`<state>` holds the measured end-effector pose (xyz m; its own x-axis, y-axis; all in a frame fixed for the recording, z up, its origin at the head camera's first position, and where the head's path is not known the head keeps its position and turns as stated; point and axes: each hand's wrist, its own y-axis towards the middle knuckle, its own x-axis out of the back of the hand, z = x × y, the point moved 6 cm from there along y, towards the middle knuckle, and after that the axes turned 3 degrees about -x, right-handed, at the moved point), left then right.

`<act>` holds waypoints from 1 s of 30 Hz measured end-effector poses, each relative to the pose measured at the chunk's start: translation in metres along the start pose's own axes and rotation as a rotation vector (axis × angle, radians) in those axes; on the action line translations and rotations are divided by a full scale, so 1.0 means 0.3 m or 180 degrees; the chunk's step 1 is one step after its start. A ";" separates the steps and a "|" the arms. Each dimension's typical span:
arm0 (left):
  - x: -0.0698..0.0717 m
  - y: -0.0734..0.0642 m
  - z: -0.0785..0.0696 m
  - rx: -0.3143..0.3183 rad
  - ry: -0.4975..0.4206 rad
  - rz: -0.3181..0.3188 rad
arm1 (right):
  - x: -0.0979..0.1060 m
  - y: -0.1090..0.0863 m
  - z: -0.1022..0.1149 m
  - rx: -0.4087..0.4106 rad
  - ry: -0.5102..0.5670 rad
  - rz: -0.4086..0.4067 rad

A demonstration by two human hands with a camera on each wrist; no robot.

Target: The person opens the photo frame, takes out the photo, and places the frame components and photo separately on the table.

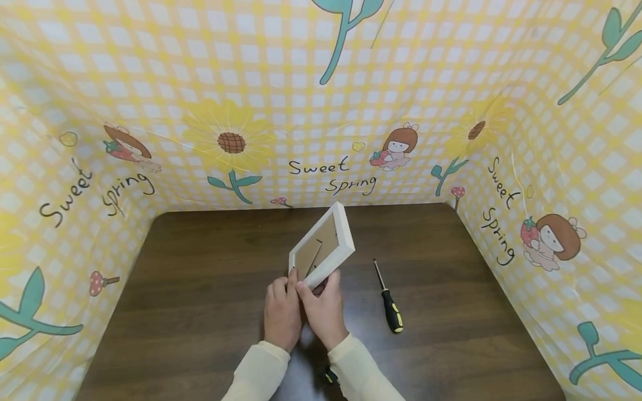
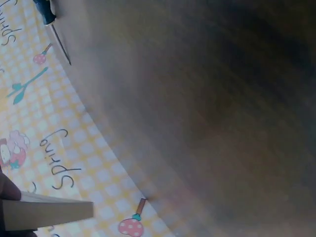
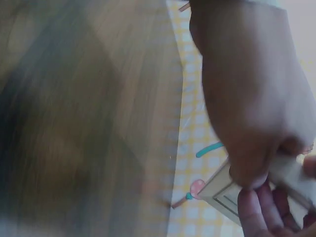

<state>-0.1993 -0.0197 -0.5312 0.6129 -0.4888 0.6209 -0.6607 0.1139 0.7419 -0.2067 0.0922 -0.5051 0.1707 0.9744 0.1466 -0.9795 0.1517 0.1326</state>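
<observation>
A small white picture frame [image 1: 344, 231] is held up tilted above the table, its brown backing board [image 1: 328, 236] with a narrow strip on it facing me. My right hand [image 1: 325, 312] grips the near right edge, thumb on the rim and fingers beneath. At the near left corner my left hand [image 1: 283, 312] holds the frame, one finger lying along the backing; its thumb is hidden. In the right wrist view, curled fingers [image 3: 254, 212] of the left hand meet the frame below the right hand [image 3: 252, 108]. The left wrist view catches only one frame edge [image 2: 54, 215].
A screwdriver [image 1: 390, 306] with a black and yellow handle lies on the dark wooden table [image 1: 210, 278], right of the hands. Some black and yellow object [image 1: 330, 375] sits partly hidden by the right sleeve. Checked yellow cloth [image 1: 301, 111] walls the back and sides.
</observation>
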 end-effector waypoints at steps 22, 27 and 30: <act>0.065 -0.046 0.120 0.1052 -0.1104 -0.0190 | 0.101 0.059 -0.092 0.0053 -0.0451 0.0705; 0.068 -0.048 0.140 0.1313 -0.1307 -0.0074 | 0.128 0.088 -0.117 -0.0024 -0.0537 0.0524; 0.064 -0.051 0.148 0.1428 -0.1477 0.0008 | 0.138 0.098 -0.133 -0.0097 -0.0546 0.0511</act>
<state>-0.1966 -0.0692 -0.5419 0.4264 -0.8237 0.3738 -0.8405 -0.2081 0.5002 -0.2327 0.1435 -0.5342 0.0257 0.9443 0.3280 -0.9979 0.0047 0.0648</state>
